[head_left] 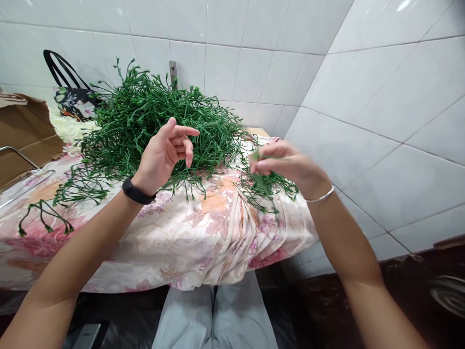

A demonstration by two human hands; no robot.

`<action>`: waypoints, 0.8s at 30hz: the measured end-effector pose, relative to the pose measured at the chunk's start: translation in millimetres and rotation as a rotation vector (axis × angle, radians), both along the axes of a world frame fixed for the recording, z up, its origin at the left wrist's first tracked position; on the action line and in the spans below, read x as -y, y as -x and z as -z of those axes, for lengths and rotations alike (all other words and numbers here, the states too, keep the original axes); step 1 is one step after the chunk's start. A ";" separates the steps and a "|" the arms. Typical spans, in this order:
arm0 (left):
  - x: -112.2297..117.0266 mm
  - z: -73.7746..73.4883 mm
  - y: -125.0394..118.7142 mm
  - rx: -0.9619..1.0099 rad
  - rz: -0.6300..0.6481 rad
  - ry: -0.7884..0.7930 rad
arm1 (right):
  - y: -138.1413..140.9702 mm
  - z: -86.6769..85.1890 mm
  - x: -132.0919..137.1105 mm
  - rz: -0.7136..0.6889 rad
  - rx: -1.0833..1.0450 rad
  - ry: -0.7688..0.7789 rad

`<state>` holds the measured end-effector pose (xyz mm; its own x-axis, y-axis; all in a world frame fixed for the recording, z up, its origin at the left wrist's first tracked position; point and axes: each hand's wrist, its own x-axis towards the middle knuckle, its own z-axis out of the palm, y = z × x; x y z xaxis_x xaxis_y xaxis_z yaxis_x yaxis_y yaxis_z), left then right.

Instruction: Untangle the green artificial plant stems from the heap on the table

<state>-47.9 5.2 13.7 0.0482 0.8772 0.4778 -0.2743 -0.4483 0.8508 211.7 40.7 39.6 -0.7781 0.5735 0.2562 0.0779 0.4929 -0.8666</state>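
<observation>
White tiled walls [240, 24] met in a corner behind a table spread with a flowered cloth [156, 247]; at far left stood a brown cardboard box [25, 126], with a bent metal wire [27, 189] before it; next came cream flowers [69, 127] and a black floral bag [74, 103]; a few loose green stems [85, 190] lay on the cloth nearby; left of centre rose the large pile of green stems [138, 116], close to the wall; before it hung the left hand [163, 152], wearing a black wristband [136, 191], its fingers loosely parted, index extended, others curled, nothing held; further right, a smaller heap of stems [271, 184] lay near the cloth's right end; above it the right hand [286, 167], blurred, with a silvery bangle [321, 196] at the wrist, had its fingers narrowed on a thin green stem [256, 156].
</observation>
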 end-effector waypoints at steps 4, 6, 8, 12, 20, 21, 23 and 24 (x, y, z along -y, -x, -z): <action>0.4 -1.3 2.6 -0.027 0.005 0.017 | -13.2 -17.8 -13.8 0.231 -0.377 -0.021; 2.1 -1.9 2.3 -0.034 0.009 0.023 | -17.8 -25.8 -25.1 0.359 -0.455 -0.050; 3.7 -2.2 1.4 -0.036 0.015 0.028 | -21.4 -31.4 -41.6 0.480 -0.469 -0.110; 4.2 -1.8 0.2 -0.026 0.033 0.039 | -27.6 -39.1 -91.7 0.750 -0.352 -0.278; -0.5 1.6 0.3 -0.018 0.017 0.059 | -28.0 -38.2 -184.0 1.107 0.723 -0.496; -1.1 1.9 0.3 -0.019 0.014 0.062 | -27.7 -34.1 -188.6 1.082 0.751 -0.471; -2.1 2.4 0.2 -0.021 0.010 0.064 | -28.1 -24.4 -193.3 1.021 0.773 -0.434; -2.5 2.6 0.2 -0.020 0.008 0.064 | -28.7 -19.6 -193.9 0.985 0.779 -0.420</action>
<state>-48.0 7.7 11.1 0.0643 0.9056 0.4191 -0.2605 -0.3902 0.8831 240.5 234.6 59.2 -0.1081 0.9669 0.2310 0.9600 0.1619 -0.2284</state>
